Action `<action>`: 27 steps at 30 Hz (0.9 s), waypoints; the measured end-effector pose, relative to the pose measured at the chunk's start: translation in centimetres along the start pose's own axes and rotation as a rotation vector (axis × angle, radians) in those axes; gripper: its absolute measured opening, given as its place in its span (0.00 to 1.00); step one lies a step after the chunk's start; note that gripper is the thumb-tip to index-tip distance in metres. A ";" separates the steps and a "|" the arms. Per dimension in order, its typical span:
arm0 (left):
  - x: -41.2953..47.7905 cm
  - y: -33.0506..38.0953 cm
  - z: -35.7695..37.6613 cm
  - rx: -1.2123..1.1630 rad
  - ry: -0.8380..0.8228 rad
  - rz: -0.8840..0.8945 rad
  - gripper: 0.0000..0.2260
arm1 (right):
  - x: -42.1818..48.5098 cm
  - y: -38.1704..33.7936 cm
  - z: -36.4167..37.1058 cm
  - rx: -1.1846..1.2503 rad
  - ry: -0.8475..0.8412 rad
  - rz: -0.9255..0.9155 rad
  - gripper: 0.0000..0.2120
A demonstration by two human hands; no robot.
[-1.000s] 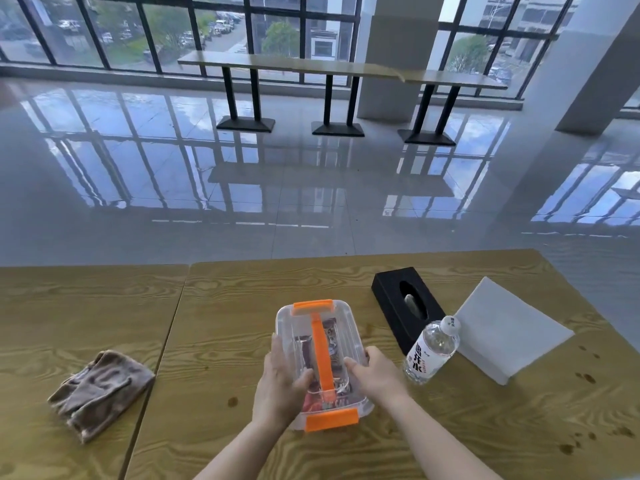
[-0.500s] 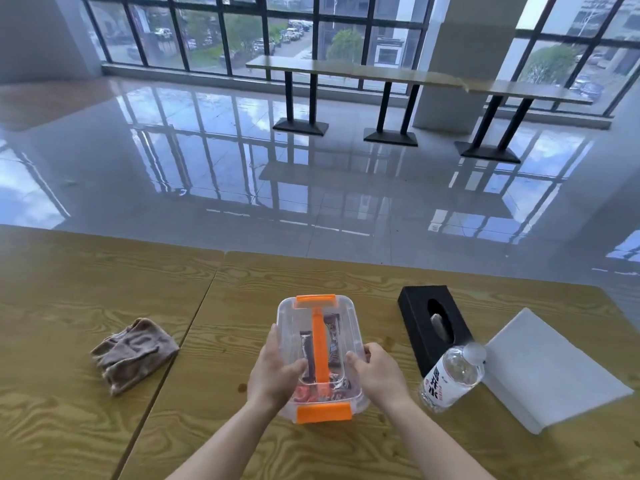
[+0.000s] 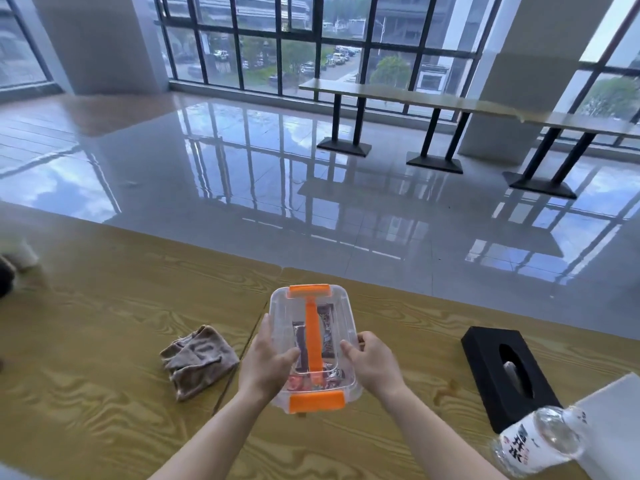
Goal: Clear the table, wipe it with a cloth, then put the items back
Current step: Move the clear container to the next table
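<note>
Evidently the clearing is only beginning: both hands are gripping the clear box (image 3: 313, 341) at the lower centre of the frame. The left hand (image 3: 266, 365) is curling its fingers round the left wall with its thumb lying on the lid, and the right hand (image 3: 372, 365) is doing likewise opposite. Whether the box is lifting off the table (image 3: 104, 358) I cannot tell. Its orange handle and clips are showing, with snack packets lying inside. At lower right the black tissue box (image 3: 502, 372), water bottle (image 3: 540, 445) and white pad (image 3: 616, 410) are waiting. The cloth (image 3: 199, 360) is lying unused left of the box, so wiping and returning are remaining.
</note>
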State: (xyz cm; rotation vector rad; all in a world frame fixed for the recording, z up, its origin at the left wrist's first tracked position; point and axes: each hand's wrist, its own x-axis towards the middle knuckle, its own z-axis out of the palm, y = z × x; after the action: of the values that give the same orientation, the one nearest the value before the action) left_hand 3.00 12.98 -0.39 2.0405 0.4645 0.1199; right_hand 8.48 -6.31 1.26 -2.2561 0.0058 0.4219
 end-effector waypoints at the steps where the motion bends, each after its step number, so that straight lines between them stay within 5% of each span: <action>1: 0.8 -0.4 -1.3 -0.001 0.004 0.004 0.25 | 0.4 -1.2 0.9 0.005 -0.010 -0.002 0.11; 15: 14.0 -7.7 -19.5 0.049 0.113 -0.043 0.23 | 9.9 -18.0 16.4 0.056 -0.110 -0.011 0.13; 27: 23.6 -12.9 -27.7 0.122 0.144 -0.173 0.27 | 17.2 -26.1 27.2 0.209 -0.210 0.149 0.11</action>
State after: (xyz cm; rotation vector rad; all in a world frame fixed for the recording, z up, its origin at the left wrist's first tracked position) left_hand 13.60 50.10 -0.31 2.1087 0.7519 0.1363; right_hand 20.30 33.32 -1.27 -2.0040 0.1050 0.7030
